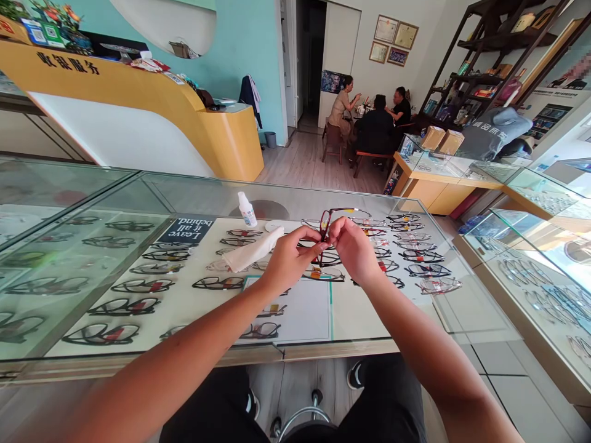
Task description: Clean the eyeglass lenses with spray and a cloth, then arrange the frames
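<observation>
Above the glass display case, my left hand pinches a pair of dark and red eyeglasses near the middle of the frame. My right hand is closed at the right side of the same glasses, its fingertips touching or very near them; whether it grips them is hidden. A pale folded cloth lies on the glass to the left of my left hand. Behind the cloth stands a small white bottle. Rows of eyeglasses show beneath the glass.
More glass cases stand at the right. A yellow counter is at the back left, with a bin beside it. Several people sit at a table at the back. A stool base shows between my legs.
</observation>
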Tool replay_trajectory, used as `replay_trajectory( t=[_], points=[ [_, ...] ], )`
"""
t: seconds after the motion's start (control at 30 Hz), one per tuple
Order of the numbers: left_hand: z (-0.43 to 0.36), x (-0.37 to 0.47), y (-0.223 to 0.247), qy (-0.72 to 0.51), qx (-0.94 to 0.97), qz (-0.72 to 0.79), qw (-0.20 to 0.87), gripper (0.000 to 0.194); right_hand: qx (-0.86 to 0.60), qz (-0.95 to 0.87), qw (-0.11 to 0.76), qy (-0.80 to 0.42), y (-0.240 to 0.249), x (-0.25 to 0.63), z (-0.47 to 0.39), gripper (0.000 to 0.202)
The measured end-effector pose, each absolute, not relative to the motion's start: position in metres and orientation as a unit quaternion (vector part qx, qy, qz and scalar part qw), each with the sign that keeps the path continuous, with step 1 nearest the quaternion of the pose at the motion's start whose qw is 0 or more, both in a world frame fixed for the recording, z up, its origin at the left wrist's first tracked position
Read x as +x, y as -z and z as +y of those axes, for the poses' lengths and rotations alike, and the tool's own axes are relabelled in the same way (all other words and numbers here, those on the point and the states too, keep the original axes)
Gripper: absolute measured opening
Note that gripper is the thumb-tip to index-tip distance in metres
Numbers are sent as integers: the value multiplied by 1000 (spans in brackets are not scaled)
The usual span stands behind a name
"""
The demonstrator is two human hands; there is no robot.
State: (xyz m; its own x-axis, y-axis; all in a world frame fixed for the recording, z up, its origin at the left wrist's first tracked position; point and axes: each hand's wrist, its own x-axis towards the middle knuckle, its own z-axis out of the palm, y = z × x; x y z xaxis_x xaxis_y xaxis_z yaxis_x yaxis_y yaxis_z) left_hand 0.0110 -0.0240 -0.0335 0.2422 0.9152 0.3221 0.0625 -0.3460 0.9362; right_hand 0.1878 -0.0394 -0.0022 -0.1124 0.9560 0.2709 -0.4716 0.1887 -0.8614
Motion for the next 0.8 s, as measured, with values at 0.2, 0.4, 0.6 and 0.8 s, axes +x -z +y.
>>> replay_trajectory(
  t=[0.2, 0.4, 0.6, 0.8],
  points=[
    [-25, 12, 31, -497, 660, 365, 430, 45, -243, -429, 616, -614, -3, 189, -39, 41],
    [-24, 11, 30, -500, 664, 362, 422, 44, -234, -399, 613, -641, -4, 189, -39, 41],
    [-25, 12, 30, -502, 670, 356, 415, 42, -223, -367, 609, -667, -6, 190, -39, 42],
    [-25, 12, 31, -498, 654, 370, 432, 42, -276, -409, 611, -620, -8, 193, -39, 43]
  ],
)
